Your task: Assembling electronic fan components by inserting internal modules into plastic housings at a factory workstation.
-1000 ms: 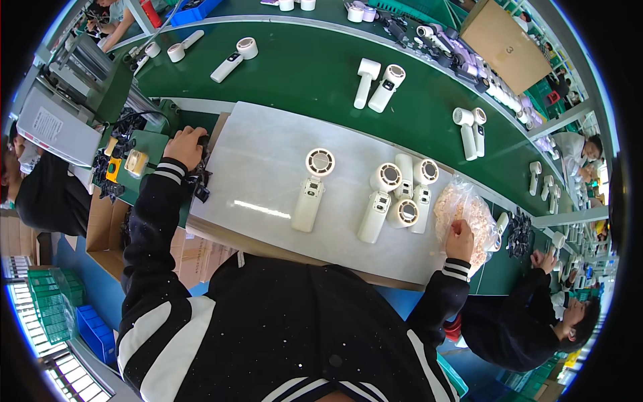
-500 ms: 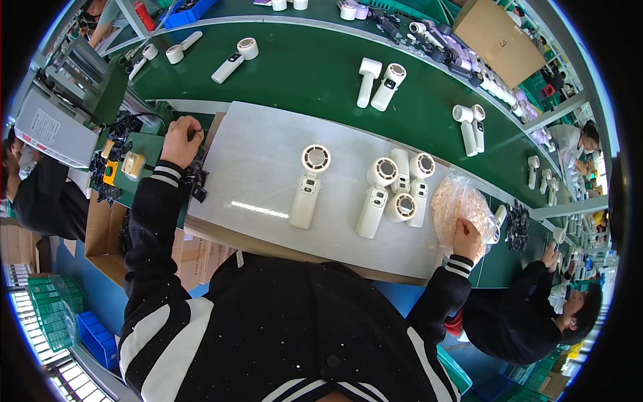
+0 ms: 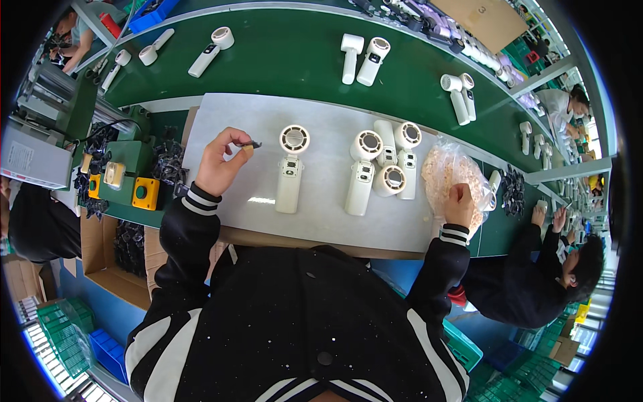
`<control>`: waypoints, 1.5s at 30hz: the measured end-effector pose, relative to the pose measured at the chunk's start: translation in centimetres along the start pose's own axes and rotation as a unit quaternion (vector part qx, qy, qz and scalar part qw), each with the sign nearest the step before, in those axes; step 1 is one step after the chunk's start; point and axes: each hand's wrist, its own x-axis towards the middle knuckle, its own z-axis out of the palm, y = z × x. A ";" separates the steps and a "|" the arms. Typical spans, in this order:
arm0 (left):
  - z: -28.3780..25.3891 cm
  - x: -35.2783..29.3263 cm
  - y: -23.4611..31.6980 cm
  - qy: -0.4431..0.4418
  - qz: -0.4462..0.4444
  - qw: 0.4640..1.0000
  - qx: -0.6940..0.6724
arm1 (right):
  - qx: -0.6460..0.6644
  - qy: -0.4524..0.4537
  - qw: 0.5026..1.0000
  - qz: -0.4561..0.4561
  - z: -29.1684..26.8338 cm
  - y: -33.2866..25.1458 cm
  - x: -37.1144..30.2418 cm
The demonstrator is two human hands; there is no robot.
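Note:
My left hand (image 3: 221,162) is raised over the left part of the pale mat (image 3: 241,114), pinching a small black part (image 3: 252,144) between thumb and fingers. Just right of it lies a white handheld fan (image 3: 289,184), its round head toward the far side. My right hand (image 3: 459,206) rests at the near side of a clear plastic bag (image 3: 450,167) full of small beige pieces. Its fingertips are pressed together, and whatever is between them is too small to make out. Between the hands, a cluster of several white fans (image 3: 360,187) lies left of the bag.
Beyond the mat runs a green belt (image 3: 281,63) carrying more fans. At left are a press-like device with a yellow button box (image 3: 145,193), a pile of black parts (image 3: 169,161) and a cardboard box (image 3: 117,285). A co-worker (image 3: 529,281) sits at right.
My left hand has come right from the black parts pile to above the mat, with a small black part in its fingers. My right hand stays at the bag. The view has shifted slightly.

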 end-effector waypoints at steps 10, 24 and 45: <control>3.5 -1.3 0.6 -0.003 -0.089 0.952 -0.294 | 0.391 0.065 0.915 -0.074 -1.6 -13.2 -2.7; 6.7 -3.0 -0.4 0.024 -0.138 0.899 -0.414 | 0.597 -0.364 0.715 0.025 11.8 -24.6 -10.1; 6.7 -3.1 -0.4 0.066 -0.164 0.887 -0.427 | 0.285 -0.201 0.894 -0.280 12.2 -27.2 -10.3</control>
